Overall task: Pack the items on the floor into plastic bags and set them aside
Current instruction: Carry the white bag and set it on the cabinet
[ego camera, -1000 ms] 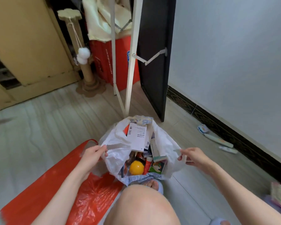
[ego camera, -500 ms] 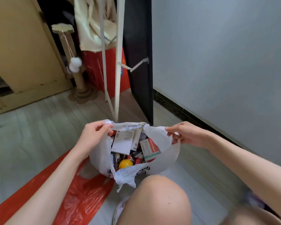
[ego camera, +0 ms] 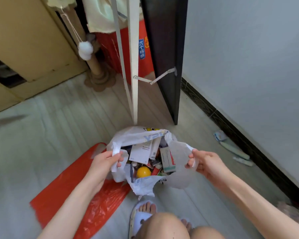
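Lowered since before, hands (ego camera: 107,161) (ego camera: 206,163) farther apart, each gripping a white bag (ego camera: 141,185) handle.

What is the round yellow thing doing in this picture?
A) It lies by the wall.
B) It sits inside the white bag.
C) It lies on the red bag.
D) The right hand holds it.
B: the yellow ball sits among boxes inside the open white bag, whose handles both hands hold.

White plastic bag (ego camera: 146,138) on the floor, mouth open, packed with boxes (ego camera: 141,151) and a yellow ball (ego camera: 143,171).
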Demonstrator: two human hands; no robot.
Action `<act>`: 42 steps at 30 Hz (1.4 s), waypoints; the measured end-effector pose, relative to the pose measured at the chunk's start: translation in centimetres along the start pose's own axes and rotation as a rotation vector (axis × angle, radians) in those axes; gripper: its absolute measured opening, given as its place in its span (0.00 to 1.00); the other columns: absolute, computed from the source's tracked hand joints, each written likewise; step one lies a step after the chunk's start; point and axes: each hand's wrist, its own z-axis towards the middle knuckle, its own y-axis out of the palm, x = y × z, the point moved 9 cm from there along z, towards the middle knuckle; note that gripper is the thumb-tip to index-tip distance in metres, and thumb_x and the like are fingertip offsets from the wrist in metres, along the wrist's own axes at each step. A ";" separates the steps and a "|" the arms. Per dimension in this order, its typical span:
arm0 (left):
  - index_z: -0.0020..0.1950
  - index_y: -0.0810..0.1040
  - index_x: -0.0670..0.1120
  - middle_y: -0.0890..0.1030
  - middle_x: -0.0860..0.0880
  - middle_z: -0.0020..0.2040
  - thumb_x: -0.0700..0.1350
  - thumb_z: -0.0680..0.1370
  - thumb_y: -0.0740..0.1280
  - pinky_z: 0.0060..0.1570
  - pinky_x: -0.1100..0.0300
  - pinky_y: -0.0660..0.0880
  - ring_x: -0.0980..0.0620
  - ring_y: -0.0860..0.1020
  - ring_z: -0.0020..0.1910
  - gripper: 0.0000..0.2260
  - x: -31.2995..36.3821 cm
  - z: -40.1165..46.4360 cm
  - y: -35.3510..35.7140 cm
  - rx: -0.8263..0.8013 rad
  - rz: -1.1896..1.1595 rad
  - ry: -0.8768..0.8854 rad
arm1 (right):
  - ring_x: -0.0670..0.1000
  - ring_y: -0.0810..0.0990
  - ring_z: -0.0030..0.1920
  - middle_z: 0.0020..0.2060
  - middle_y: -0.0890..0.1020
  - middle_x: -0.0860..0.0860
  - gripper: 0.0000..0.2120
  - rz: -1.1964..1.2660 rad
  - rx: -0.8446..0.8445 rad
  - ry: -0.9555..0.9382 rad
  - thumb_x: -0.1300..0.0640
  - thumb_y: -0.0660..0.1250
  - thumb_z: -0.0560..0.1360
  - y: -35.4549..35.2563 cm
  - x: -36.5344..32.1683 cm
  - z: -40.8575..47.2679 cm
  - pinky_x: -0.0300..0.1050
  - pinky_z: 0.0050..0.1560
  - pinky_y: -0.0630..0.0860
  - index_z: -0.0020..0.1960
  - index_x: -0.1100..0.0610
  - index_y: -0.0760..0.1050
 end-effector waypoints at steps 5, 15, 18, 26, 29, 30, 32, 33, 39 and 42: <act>0.34 0.76 0.41 0.75 0.47 0.33 0.37 0.75 0.66 0.46 0.54 0.66 0.48 0.71 0.37 0.09 1.5 -5.9 -3.8 0.103 -0.004 -0.125 | 0.46 0.71 0.26 0.22 0.75 0.49 0.17 -0.042 0.139 0.009 0.61 0.59 0.78 2.6 -2.6 -6.3 0.36 0.33 0.66 0.30 0.58 0.72; 0.32 0.76 0.40 0.79 0.47 0.37 0.36 0.77 0.62 0.45 0.57 0.68 0.51 0.75 0.38 0.13 14.5 -19.9 -10.7 0.153 -0.040 -0.028 | 0.50 0.69 0.30 0.24 0.73 0.51 0.14 -0.307 0.107 -0.062 0.61 0.57 0.76 6.1 -17.7 -21.0 0.39 0.32 0.62 0.32 0.58 0.71; 0.36 0.76 0.41 0.79 0.45 0.35 0.34 0.77 0.61 0.40 0.60 0.71 0.49 0.75 0.35 0.12 18.5 -25.8 -13.9 0.178 -0.113 0.038 | 0.50 0.69 0.30 0.26 0.73 0.52 0.14 -0.443 0.003 -0.146 0.57 0.57 0.77 8.5 -22.7 -27.0 0.38 0.33 0.64 0.35 0.58 0.72; 0.43 0.78 0.41 0.77 0.46 0.34 0.36 0.79 0.58 0.34 0.70 0.72 0.52 0.74 0.33 0.10 23.8 -40.9 -21.4 0.224 -0.163 0.191 | 0.47 0.75 0.43 0.37 0.80 0.54 0.14 -0.580 -0.412 -0.267 0.54 0.57 0.79 18.4 -27.4 -41.8 0.47 0.54 0.69 0.39 0.58 0.74; 0.42 0.77 0.42 0.77 0.48 0.33 0.37 0.79 0.58 0.34 0.71 0.71 0.56 0.74 0.30 0.10 23.5 -45.1 -24.2 0.272 -0.153 0.205 | 0.51 0.74 0.45 0.45 0.82 0.54 0.14 -0.711 -0.536 -0.270 0.52 0.58 0.79 21.9 -27.1 -45.9 0.57 0.50 0.72 0.42 0.60 0.75; 0.42 0.77 0.42 0.77 0.48 0.32 0.37 0.79 0.58 0.34 0.70 0.71 0.56 0.74 0.29 0.10 22.9 -46.0 -25.2 0.298 -0.161 0.199 | 0.51 0.73 0.45 0.44 0.83 0.53 0.14 -0.730 -0.555 -0.274 0.52 0.58 0.79 22.9 -26.9 -46.9 0.57 0.49 0.72 0.43 0.60 0.75; 0.41 0.77 0.41 0.76 0.48 0.32 0.37 0.79 0.58 0.36 0.66 0.71 0.53 0.73 0.30 0.11 21.0 -47.6 -27.6 0.358 -0.181 0.159 | 0.48 0.74 0.43 0.41 0.83 0.51 0.14 -0.777 -0.568 -0.285 0.54 0.57 0.79 25.3 -25.6 -48.5 0.47 0.48 0.70 0.41 0.60 0.75; 0.41 0.76 0.40 0.76 0.47 0.32 0.37 0.79 0.57 0.38 0.63 0.70 0.52 0.72 0.31 0.11 19.9 -48.1 -29.1 0.387 -0.194 0.139 | 0.45 0.74 0.41 0.39 0.82 0.49 0.14 -0.790 -0.571 -0.287 0.56 0.57 0.79 26.8 -24.5 -49.2 0.41 0.48 0.69 0.40 0.59 0.75; 0.39 0.77 0.40 0.77 0.45 0.33 0.37 0.79 0.58 0.39 0.58 0.69 0.51 0.71 0.31 0.12 11.5 -49.7 -40.0 0.454 -0.218 0.031 | 0.36 0.74 0.30 0.35 0.79 0.49 0.13 -0.764 -0.536 -0.256 0.59 0.57 0.80 39.0 -18.7 -51.4 0.25 0.35 0.67 0.38 0.56 0.75; 0.36 0.76 0.39 0.77 0.47 0.31 0.36 0.78 0.59 0.37 0.60 0.69 0.52 0.73 0.30 0.12 10.0 -49.7 -46.5 0.393 -0.152 0.088 | 0.43 0.76 0.35 0.34 0.80 0.50 0.14 -0.683 -0.399 -0.282 0.60 0.58 0.79 44.7 -17.6 -51.5 0.37 0.44 0.69 0.37 0.56 0.77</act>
